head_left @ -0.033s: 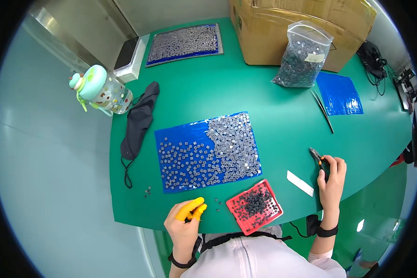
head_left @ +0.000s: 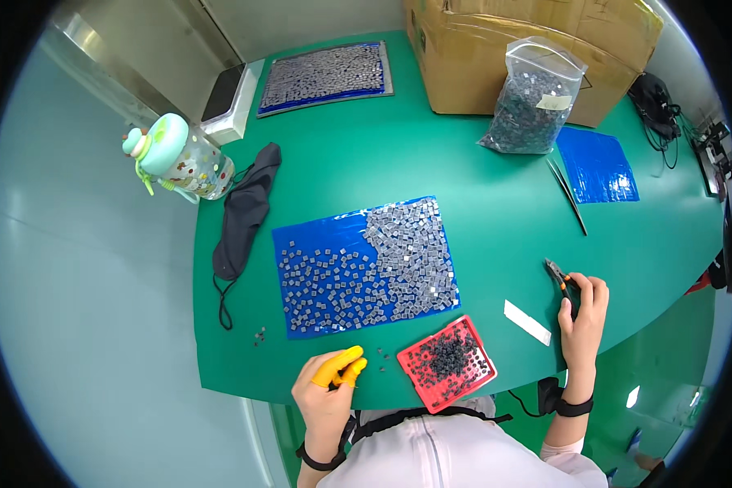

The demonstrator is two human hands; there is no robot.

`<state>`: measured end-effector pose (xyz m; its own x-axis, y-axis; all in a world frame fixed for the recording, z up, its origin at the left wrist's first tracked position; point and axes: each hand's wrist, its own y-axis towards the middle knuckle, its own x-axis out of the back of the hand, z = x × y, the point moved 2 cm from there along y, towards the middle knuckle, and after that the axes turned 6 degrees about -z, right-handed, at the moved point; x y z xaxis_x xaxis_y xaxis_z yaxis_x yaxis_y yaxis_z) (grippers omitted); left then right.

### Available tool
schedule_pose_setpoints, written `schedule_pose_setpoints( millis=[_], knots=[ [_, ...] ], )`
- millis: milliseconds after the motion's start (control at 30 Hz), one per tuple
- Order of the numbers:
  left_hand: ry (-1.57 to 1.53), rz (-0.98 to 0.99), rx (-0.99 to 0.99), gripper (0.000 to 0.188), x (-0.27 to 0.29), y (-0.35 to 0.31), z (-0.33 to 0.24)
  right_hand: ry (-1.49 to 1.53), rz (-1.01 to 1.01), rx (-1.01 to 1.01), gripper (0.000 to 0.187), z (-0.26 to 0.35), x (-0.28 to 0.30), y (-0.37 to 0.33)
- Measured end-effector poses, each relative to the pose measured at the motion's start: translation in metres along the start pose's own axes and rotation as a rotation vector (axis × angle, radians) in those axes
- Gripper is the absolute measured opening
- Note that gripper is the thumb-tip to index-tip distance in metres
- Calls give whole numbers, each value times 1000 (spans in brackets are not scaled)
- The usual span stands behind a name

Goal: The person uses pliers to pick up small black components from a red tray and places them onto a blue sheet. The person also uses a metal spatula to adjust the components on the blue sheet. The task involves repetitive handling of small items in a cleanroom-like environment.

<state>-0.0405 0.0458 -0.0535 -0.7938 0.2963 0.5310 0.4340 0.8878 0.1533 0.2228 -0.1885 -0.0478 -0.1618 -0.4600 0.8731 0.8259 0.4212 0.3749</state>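
Note:
My left hand (head_left: pixel 326 395), with yellow finger cots on its fingertips, is held at the table's near edge in a pinch. What it pinches, if anything, is too small to make out. A few tiny dark bits (head_left: pixel 384 355) lie just right of it. At the right, my right hand (head_left: pixel 582 324) grips the orange-and-black handles of small pliers (head_left: pixel 556 271), their jaws pointing away from me. Between the hands is a red tray (head_left: pixel 408 372) heaped with small black parts (head_left: pixel 450 358). Beyond it, a blue sheet (head_left: pixel 321 232) carries many small square grey pieces (head_left: pixel 411 260), dense on its right side.
A white strip (head_left: pixel 527 323) lies beside the tray. Tweezers (head_left: pixel 568 198) and another blue sheet (head_left: pixel 600 165) are far right. Behind stand a filled zip bag (head_left: pixel 533 106), a cardboard box (head_left: pixel 459 73) and a covered panel (head_left: pixel 325 75). Leftward are a bottle (head_left: pixel 191 163) and dark mask (head_left: pixel 246 213).
My left hand has shifted very slightly to the right, still pinched. My right hand stays on the pliers.

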Motion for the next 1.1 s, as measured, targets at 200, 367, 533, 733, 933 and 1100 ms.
schedule_pose_setpoints(
  millis=[200, 367, 533, 733, 933, 1100],
  knots=[
    [136, 44, -127, 28, -7, 2, -18, 40, -40, -26, 39, -6, -4, -1],
    [236, 38, -206, 27, -8, 5, -22, 61, -35, -15, 39, -6, -2, 0],
    [226, 54, -134, 25, -6, -9, -27, 84, -46, -3, 39, -7, -2, 1],
    [223, 85, -49, 22, -5, -23, -22, 79, -42, -2, 39, -1, -6, -2],
    [-5, 80, -65, 18, -9, -20, -35, 350, -51, -284, 29, -4, 14, 3],
    [-375, 210, 85, 13, 0, -20, -60, 586, -67, 66, 26, 42, 35, 13]
  ],
)
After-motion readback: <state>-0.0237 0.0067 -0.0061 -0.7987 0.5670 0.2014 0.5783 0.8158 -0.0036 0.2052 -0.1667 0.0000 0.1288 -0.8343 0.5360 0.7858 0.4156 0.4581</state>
